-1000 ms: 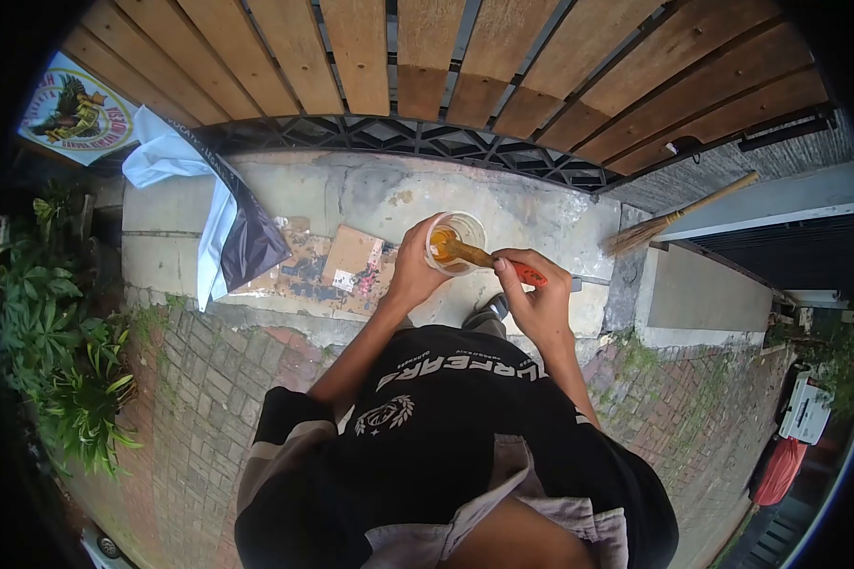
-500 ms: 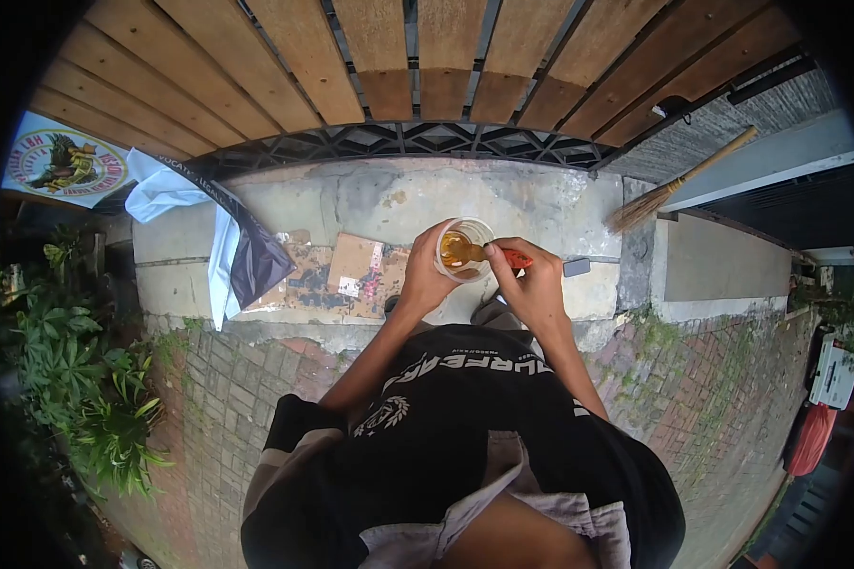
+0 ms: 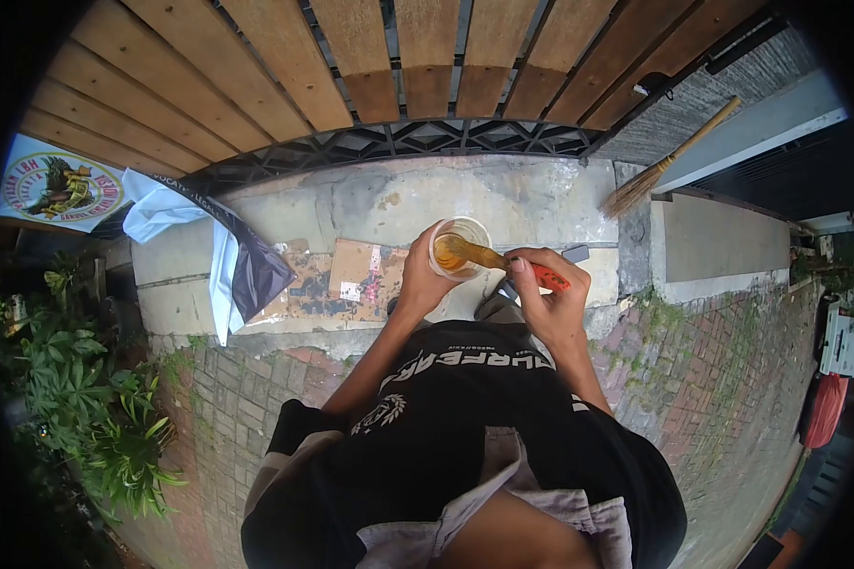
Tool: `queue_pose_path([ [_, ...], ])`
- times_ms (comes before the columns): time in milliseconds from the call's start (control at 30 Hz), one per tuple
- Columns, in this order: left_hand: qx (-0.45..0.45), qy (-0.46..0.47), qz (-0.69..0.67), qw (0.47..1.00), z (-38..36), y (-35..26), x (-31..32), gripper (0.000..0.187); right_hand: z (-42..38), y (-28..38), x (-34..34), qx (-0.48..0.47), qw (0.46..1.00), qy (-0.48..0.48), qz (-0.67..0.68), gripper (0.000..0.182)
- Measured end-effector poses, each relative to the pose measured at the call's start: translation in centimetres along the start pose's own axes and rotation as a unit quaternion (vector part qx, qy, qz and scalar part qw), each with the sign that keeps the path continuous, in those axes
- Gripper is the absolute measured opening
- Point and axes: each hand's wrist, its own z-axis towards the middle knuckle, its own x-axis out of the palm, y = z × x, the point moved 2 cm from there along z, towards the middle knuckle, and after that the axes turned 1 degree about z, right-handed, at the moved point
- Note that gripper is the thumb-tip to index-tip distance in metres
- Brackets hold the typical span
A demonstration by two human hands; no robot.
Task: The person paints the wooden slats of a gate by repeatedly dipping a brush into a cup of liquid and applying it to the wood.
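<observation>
My left hand is wrapped round a clear plastic cup with amber-brown liquid in its bottom. In my right hand is a brush with a red handle, gripped near the bristle end. The brush's bristles reach over the cup's right rim, with their tip inside at the liquid. Both hands are in front of my chest, above the pavement.
A wooden slatted gate spans the top. Flattened cardboard and a draped banner lie to the left. A straw broom leans at the right. A small grey object lies beyond my right hand.
My right hand has moved right and slightly down, drawing the brush partly out of the cup, so more of its bristles and handle shows. My left hand still holds the cup.
</observation>
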Motion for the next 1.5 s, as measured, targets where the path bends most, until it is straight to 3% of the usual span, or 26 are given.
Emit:
queue_pose_path([
  [33,-0.002,0.004,-0.005,1.0,-0.1,-0.2,-0.2,0.079,-0.2,-0.1,0.2,-0.003,1.0,-0.005,-0.003,0.014],
  [100,0.01,0.007,0.003,1.0,0.0,-0.2,-0.7,0.079,-0.6,-1.3,1.1,0.08,0.996,0.022,-0.015,0.015],
  [133,0.018,0.007,0.014,1.0,0.1,-0.2,-0.9,0.078,-1.1,-2.4,1.5,0.117,0.993,0.008,0.011,0.024],
  [167,0.03,0.01,0.012,0.999,0.2,-0.1,-1.1,0.078,-1.4,-3.3,1.9,0.109,0.994,-0.001,0.008,0.024],
  [233,0.039,-0.005,0.012,0.999,0.2,0.2,-1.6,0.077,-1.7,-5.1,2.5,0.225,0.959,-0.067,0.161,0.036],
  [300,0.053,0.007,0.002,0.999,0.1,0.1,-2.3,0.075,-1.8,-5.5,2.7,0.247,0.947,-0.096,0.179,0.043],
  [367,0.025,0.039,-0.033,0.998,0.0,0.5,-3.1,0.079,-2.7,-6.1,3.3,0.358,0.87,-0.128,0.314,0.043],
  [767,0.061,0.065,-0.043,0.995,-0.1,2.6,-7.2,0.079,-4.7,-5.8,7.2,0.342,0.874,-0.15,0.31,0.045],
  [933,0.039,0.084,-0.078,0.993,0.4,3.6,-7.6,0.085,-4.6,-6.1,7.7,0.339,0.873,-0.162,0.312,0.043],
  [1133,0.054,0.073,-0.069,0.993,2.1,3.0,-6.8,0.083,-3.2,-6.6,7.2,0.359,0.856,-0.155,0.338,0.042],
  [1200,-0.007,0.067,-0.108,0.992,2.9,2.4,-6.1,0.083,-2.0,-7.3,6.6,0.36,0.852,-0.155,0.348,0.042],
  [1300,0.041,0.054,-0.095,0.993,4.7,3.6,-4.7,0.083,-0.4,-8.7,5.6,0.352,0.857,-0.149,0.345,0.042],
  [1500,0.051,0.046,-0.064,0.996,8.6,2.8,-1.3,0.087,3.1,-11.3,2.4,0.321,0.867,-0.147,0.352,0.044],
])
